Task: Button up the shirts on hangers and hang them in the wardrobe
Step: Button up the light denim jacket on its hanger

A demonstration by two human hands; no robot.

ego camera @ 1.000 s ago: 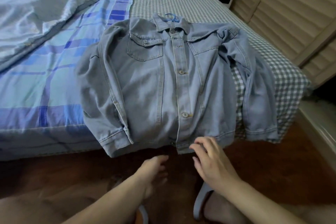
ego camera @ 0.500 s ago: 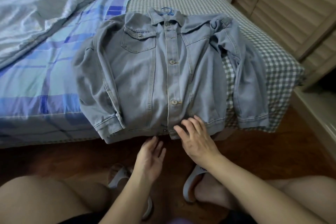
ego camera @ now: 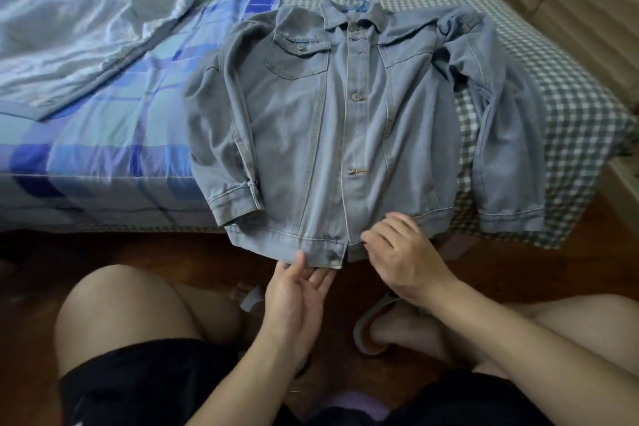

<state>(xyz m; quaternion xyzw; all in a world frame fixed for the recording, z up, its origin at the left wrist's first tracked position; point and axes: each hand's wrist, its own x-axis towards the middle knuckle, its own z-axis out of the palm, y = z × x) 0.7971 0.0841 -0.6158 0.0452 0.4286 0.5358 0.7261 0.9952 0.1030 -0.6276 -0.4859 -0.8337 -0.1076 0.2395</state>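
Across the bed (ego camera: 103, 135) lies a denim shirt (ego camera: 311, 135). Left hand (ego camera: 294, 290), palm up, pinches its hem; right hand (ego camera: 397, 252) hovers palm-down, fingers loosely curled.

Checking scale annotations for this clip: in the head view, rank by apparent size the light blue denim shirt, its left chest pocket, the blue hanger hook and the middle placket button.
1. Light blue denim shirt
2. Chest pocket
3. Blue hanger hook, only partly visible
4. Middle placket button

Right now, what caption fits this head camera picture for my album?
Left hand pinches the denim shirt's hem on the bed; right hand rests beside.
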